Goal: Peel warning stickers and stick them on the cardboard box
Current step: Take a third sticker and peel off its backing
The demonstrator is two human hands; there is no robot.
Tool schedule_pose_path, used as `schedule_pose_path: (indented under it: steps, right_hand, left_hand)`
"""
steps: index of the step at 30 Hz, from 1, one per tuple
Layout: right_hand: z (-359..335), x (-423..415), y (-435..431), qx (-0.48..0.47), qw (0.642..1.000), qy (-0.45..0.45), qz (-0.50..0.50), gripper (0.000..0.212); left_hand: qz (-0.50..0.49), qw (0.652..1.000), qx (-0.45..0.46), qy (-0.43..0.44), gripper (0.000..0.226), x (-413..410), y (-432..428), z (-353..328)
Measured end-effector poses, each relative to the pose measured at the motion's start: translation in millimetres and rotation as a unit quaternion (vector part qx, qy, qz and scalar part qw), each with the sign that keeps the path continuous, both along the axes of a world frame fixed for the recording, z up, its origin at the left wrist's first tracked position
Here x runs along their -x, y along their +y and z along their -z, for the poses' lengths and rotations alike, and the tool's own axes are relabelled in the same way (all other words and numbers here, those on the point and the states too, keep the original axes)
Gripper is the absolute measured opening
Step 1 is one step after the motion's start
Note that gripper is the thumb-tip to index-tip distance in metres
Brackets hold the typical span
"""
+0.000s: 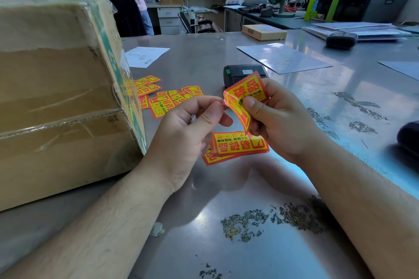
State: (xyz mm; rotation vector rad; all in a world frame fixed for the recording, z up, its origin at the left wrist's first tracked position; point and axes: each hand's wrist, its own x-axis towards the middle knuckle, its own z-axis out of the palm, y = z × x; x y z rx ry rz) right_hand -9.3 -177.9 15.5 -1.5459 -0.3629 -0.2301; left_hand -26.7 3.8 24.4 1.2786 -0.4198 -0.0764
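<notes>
Fingers (pixel 249 104) of the right hand (pixel 278 120) pinch a curled warning sticker (pixel 246 95) above the worktop (pixel 226 188); the left hand (pixel 192 129) nips at its corner. Peeling is underway, it seems. Next: free the backing, then reach left to the cardboard box (pixel 61 97).

your left hand (pixel 181 133) and right hand (pixel 278 120) are bare, no gloves, rings or watch on either. both forearms run in uncovered from the lower corners of the frame, no sleeve in sight. fine hair shows along the left forearm. nails are short.
</notes>
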Motion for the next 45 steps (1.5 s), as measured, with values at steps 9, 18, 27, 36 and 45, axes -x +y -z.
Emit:
schedule_pose_path:
  steps: [9, 18, 27, 36, 45]
  right_hand:
    - [0.1, -0.2, -2.4, -0.003, 1.0, 0.008, -0.018, 0.011]
    - [0.2, 0.4, -2.8, 0.008, 0.999, 0.017, -0.027, 0.02]
    - [-0.2, 1.3, -2.9, 0.018, 0.999, 0.017, -0.028, 0.014]
    - [-1.4, 2.5, -1.5, 0.032, 0.999, 0.015, -0.019, 0.012]
    - [-1.4, 3.2, 2.3, 0.063, 0.998, 0.023, -0.007, 0.021]
  left_hand:
    - [0.04, 0.999, 0.005, 0.013, 0.019, 3.1, 2.9, -4.3]
    - [0.047, 0.999, 0.013, 0.018, 0.02, 2.8, 4.5, -4.7]
    - [0.051, 0.998, 0.019, 0.016, 0.021, 3.1, 3.8, -5.5]
    - [0.045, 0.999, 0.012, 0.02, 0.022, 2.8, 3.2, -5.3]
    - [0.024, 1.0, 0.012, 0.007, 0.022, 1.5, 3.4, -4.7]
